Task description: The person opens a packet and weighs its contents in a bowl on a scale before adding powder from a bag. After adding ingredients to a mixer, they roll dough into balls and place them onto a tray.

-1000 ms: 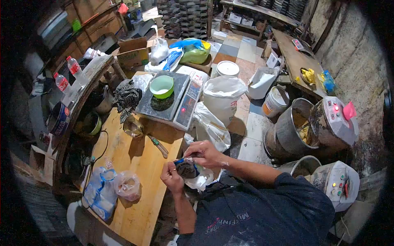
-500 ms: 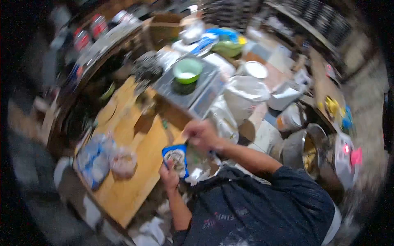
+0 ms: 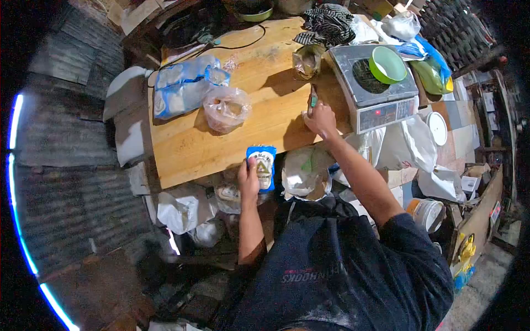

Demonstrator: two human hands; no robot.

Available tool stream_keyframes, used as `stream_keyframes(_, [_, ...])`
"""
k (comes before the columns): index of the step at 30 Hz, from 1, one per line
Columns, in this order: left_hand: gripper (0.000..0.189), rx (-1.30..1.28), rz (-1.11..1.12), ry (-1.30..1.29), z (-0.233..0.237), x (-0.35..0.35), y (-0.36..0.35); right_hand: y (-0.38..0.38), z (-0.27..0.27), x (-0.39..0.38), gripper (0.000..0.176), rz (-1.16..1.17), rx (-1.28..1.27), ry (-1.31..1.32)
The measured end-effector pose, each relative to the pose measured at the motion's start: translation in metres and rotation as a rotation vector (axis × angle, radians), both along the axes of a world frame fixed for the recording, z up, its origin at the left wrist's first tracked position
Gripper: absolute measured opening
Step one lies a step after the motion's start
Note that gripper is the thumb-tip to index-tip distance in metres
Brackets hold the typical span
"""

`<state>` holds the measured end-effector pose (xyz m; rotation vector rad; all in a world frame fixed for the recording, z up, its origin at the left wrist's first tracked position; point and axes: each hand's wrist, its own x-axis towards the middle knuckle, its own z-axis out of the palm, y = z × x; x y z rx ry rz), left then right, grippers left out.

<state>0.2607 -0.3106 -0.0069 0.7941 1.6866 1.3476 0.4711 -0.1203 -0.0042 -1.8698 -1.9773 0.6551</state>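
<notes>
My left hand point(image 3: 249, 177) is wrapped round a small blue-and-white packet point(image 3: 264, 168) with printing on it, held upright just off the near table edge. Over the table's right part, my right hand point(image 3: 321, 119) has its fingers curled at the lower end of a green-and-grey utility knife point(image 3: 313, 101). The blade end points away from me, towards an open plastic bag with brownish contents point(image 3: 307, 62). The fingertips are partly hidden by the hand itself.
On the wooden table point(image 3: 193, 157) lie a bundle of blue-and-white packs point(image 3: 185, 88) and a clear plastic bag point(image 3: 226, 109). A scale point(image 3: 361, 91) carrying a green bowl point(image 3: 388, 65) stands right. Below the front edge is an open white sack point(image 3: 306, 179).
My view has turned and steadied. The right hand has moved away from the packet to the knife on the table. The left hand keeps hold of the packet.
</notes>
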Motion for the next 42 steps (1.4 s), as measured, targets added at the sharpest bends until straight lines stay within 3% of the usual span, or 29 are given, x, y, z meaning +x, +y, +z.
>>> stream_keyframes(3, [0.035,0.020,-0.063,0.160,0.002,0.011,0.026,0.002,-0.008,-0.002,0.041,-0.084,0.133,-0.103])
stream_keyframes(5, [0.035,-0.043,-0.084,0.173,0.001,0.016,0.047,0.007,0.003,0.006,0.048,-0.117,-0.070,-0.013])
stream_keyframes(7, [0.036,-0.072,-0.170,0.183,0.000,0.021,0.067,-0.002,0.003,0.015,0.043,-0.164,-0.041,-0.019])
stream_keyframes(8, [0.036,-0.069,-0.163,0.171,-0.006,0.025,0.076,-0.006,0.000,0.023,0.043,-0.055,-0.046,0.002])
stream_keyframes(10, [0.035,-0.098,-0.257,0.577,-0.022,0.025,0.089,-0.021,-0.002,0.032,0.037,0.144,-0.019,0.078])
stream_keyframes(14, [0.031,-0.181,-0.254,0.807,-0.018,0.028,0.103,-0.050,-0.007,0.044,0.034,0.406,0.006,0.184])
stream_keyframes(17, [0.039,-0.267,-0.262,0.763,-0.010,0.024,0.107,-0.066,0.015,0.027,0.037,0.450,-0.146,0.205])
stream_keyframes(19, [0.037,-0.278,-0.227,0.770,-0.023,0.020,0.110,-0.068,0.012,0.014,0.040,0.497,-0.088,0.268])
stream_keyframes(22, [0.032,-0.386,-0.248,0.718,0.000,0.024,0.113,-0.063,0.002,0.000,0.039,0.582,-0.001,0.106])
stream_keyframes(25, [0.034,-0.515,-0.269,0.712,0.012,0.023,0.120,-0.056,-0.005,-0.010,0.046,0.566,-0.139,-0.130])
stream_keyframes(31, [0.032,-0.394,-0.141,0.689,-0.002,0.022,0.118,-0.051,0.008,-0.019,0.039,0.524,-0.136,-0.198])
stream_keyframes(42, [0.033,-0.481,-0.132,0.677,0.009,0.020,0.122,-0.036,-0.013,-0.028,0.037,0.550,-0.060,-0.173])
